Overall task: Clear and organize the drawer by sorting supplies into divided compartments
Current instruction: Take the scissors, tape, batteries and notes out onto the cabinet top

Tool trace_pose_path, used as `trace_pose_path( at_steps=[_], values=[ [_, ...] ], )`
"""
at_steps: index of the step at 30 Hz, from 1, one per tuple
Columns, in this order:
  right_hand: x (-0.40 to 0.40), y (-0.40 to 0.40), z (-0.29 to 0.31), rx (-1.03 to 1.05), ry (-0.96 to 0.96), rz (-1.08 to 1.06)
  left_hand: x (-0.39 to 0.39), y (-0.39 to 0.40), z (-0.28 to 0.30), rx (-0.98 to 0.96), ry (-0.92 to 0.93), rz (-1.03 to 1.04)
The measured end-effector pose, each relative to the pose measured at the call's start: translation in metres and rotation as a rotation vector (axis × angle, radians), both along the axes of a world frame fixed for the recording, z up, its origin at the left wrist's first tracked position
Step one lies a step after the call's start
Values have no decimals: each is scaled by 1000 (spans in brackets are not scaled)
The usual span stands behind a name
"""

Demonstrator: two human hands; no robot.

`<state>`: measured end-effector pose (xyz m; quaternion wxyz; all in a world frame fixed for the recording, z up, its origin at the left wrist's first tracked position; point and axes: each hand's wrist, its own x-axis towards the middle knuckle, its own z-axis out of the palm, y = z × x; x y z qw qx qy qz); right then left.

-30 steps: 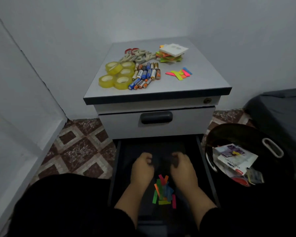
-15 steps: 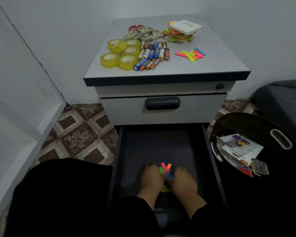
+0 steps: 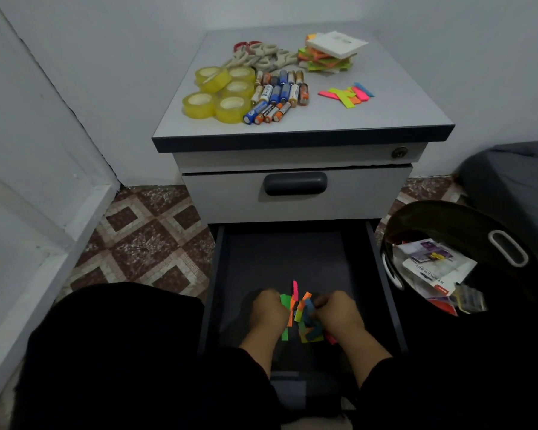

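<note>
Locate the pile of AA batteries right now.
In the head view, the pile of AA batteries lies on the grey cabinet top, left of centre, between the yellow tape rolls and the loose neon sticky flags.

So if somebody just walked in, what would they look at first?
Probably the bright paper flags bunched between the left hand and the right hand, glowing against the dark open drawer. Next, the yellow tape rolls beside the batteries on the cabinet top, with a stack of sticky notes at its back right.
</note>
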<state>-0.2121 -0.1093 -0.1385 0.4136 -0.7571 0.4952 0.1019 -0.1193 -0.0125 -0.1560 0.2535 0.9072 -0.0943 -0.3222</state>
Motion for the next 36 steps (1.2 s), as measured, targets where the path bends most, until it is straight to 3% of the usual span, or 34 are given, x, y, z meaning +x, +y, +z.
trace_pose_path(
  at_steps=[7,11,18,36],
  values=[
    [-6,-2,10,-36,5,31,2,8,14,47,7,-49],
    [-11,3,7,-95,138,196,-4,13,16,155,-10,-146],
    [-16,18,-5,-264,254,331,-21,13,10,362,-190,-345],
    [-15,13,6,-219,258,347,-15,15,8,207,-74,-178]
  ],
)
